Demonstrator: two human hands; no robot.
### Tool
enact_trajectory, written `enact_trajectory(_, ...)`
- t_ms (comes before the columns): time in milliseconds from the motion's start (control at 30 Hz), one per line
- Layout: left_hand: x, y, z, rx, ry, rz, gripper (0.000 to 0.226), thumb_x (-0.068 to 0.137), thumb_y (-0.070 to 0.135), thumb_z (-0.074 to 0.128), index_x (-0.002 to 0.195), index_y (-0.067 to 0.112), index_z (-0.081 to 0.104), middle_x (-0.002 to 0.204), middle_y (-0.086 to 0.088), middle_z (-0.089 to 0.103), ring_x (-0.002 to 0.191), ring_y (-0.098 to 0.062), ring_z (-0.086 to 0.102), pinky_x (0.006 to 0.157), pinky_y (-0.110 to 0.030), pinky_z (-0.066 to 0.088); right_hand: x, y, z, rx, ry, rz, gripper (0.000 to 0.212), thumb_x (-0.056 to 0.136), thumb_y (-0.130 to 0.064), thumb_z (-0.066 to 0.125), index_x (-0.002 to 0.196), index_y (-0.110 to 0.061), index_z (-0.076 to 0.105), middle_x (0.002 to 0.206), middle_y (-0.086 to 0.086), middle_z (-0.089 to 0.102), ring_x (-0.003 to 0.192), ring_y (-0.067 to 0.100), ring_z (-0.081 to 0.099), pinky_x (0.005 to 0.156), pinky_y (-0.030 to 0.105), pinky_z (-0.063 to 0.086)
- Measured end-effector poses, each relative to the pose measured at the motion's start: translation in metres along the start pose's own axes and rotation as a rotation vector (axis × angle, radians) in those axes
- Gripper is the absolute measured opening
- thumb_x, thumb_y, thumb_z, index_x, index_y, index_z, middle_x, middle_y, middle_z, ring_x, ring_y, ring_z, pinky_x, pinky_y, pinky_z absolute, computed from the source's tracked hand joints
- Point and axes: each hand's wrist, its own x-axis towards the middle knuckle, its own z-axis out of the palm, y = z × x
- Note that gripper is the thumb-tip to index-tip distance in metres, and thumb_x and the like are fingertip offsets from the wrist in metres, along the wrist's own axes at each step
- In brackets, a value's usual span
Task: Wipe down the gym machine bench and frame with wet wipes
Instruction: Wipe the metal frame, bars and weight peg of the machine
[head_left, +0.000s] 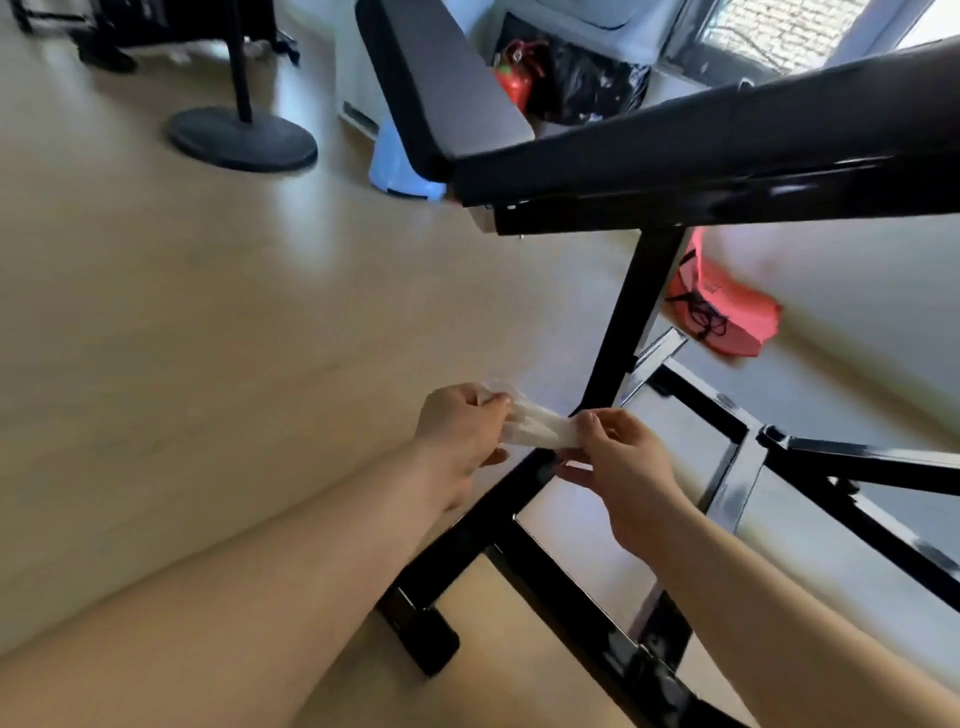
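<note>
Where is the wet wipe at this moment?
In the head view, low centre, the wet wipe is pinched between the left hand and the right hand, near the foot of the black frame.

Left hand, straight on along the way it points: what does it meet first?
Apart from the wet wipe it pinches, the left hand is aimed at the frame's black upright post, likely the first contact. Depth is unclear from one view; it could pass in front.
</note>
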Motion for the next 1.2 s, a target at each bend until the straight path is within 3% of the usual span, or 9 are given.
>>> enact_trajectory(167, 0.014, -0.017, -0.032, 0.031, -0.076, 0.012, 0.015, 0.101, 0.017, 0.064, 0.102, 0.006, 0.073, 0.098, -0.008, 0.074, 0.076, -0.016, 0.072, 0.071, -0.037, 0.065, -0.010, 0.029, 0.001, -0.252, 0.009, -0.046, 0.029, 0.091, 0.005, 0.063, 0.108, -0.019, 0.067, 0.114, 0.010, 0.071, 0.097, 0.027, 0.071, 0.094, 0.052, 0.056)
enact_trajectory(333, 0.001, 0.009, -0.060, 0.162, -0.279, 0.043, 0.011, 0.099, 0.008, 0.059, 0.099, 0.003, 0.069, 0.089, -0.012, 0.076, 0.067, -0.019, 0.069, 0.056, -0.028, 0.060, -0.024, -0.010, 0.038, -0.404, -0.264, -0.010, 0.057, 0.081, -0.034, 0.084, 0.134, -0.030, 0.063, 0.128, -0.009, 0.069, 0.116, 0.013, 0.067, 0.104, 0.040, 0.052)
enact_trajectory(433, 0.000, 0.024, -0.071, 0.176, -0.424, 0.061, 0.017, 0.098, 0.004, 0.054, 0.103, 0.003, 0.071, 0.096, -0.013, 0.075, 0.075, -0.022, 0.074, 0.060, -0.031, 0.062, -0.026, -0.023, 0.066, -0.457, -0.295, -0.067, 0.032, 0.090, -0.037, 0.078, 0.113, -0.015, 0.074, 0.106, 0.004, 0.077, 0.098, 0.017, 0.072, 0.088, 0.031, 0.054)
enact_trajectory(533, 0.015, 0.028, -0.084, 0.195, -0.375, 0.112, 0.012, 0.097, 0.006, 0.059, 0.103, 0.006, 0.070, 0.096, -0.012, 0.074, 0.071, -0.020, 0.071, 0.054, -0.027, 0.059, -0.018, -0.013, 0.068, -0.383, -0.236, -0.103, 0.020, 0.096, -0.029, 0.072, 0.090, -0.010, 0.073, 0.079, 0.006, 0.069, 0.069, 0.014, 0.065, 0.062, 0.025, 0.051)
enact_trajectory(700, 0.038, 0.019, -0.091, 0.207, -0.301, 0.103, 0.007, 0.098, 0.014, 0.064, 0.098, 0.011, 0.070, 0.086, -0.006, 0.076, 0.066, -0.015, 0.069, 0.057, -0.026, 0.056, 0.013, 0.015, 0.046, -0.002, -0.180, 0.042, 0.018, 0.096, -0.022, 0.072, 0.100, -0.005, 0.068, 0.092, 0.013, 0.069, 0.085, 0.027, 0.069, 0.086, 0.045, 0.059)
enact_trajectory(867, 0.054, 0.018, -0.069, 0.117, -0.086, 0.079, 0.014, 0.102, 0.015, 0.054, 0.102, 0.012, 0.068, 0.088, -0.007, 0.076, 0.072, -0.017, 0.071, 0.062, -0.029, 0.056, 0.060, 0.018, 0.000, 0.258, 0.180, 0.053, 0.021, 0.094, -0.019, 0.072, 0.107, -0.003, 0.070, 0.097, 0.019, 0.073, 0.077, 0.027, 0.071, 0.063, 0.036, 0.059)
enact_trajectory(967, 0.060, 0.012, -0.041, 0.134, -0.069, 0.081, 0.016, 0.101, 0.014, 0.051, 0.102, 0.014, 0.067, 0.090, -0.007, 0.075, 0.078, -0.019, 0.072, 0.061, -0.030, 0.056, 0.091, -0.011, -0.030, 0.325, 0.473, -0.137, 0.010, 0.091, -0.011, 0.072, 0.090, -0.012, 0.063, 0.076, 0.008, 0.062, 0.060, 0.020, 0.060, 0.051, 0.026, 0.052)
enact_trajectory(1067, 0.058, 0.006, -0.008, 0.126, -0.068, 0.111, 0.017, 0.100, 0.011, 0.050, 0.102, 0.016, 0.066, 0.096, -0.006, 0.074, 0.088, -0.022, 0.073, 0.068, -0.035, 0.059, 0.119, -0.040, -0.041, 0.117, 0.689, -0.517, 0.014, 0.089, -0.011, 0.073, 0.090, -0.013, 0.059, 0.072, -0.002, 0.055, 0.059, 0.007, 0.053, 0.058, 0.024, 0.049)
enact_trajectory(1200, 0.054, 0.004, 0.028, 0.075, -0.077, 0.135, 0.019, 0.099, 0.012, 0.052, 0.114, 0.021, 0.062, 0.099, -0.002, 0.073, 0.085, -0.018, 0.073, 0.063, -0.030, 0.058, 0.151, -0.043, -0.026, -0.576, 0.518, -1.024, 0.025, 0.085, 0.007, 0.059, 0.093, -0.015, 0.065, 0.079, -0.004, 0.065, 0.070, 0.004, 0.057, 0.066, 0.010, 0.037)
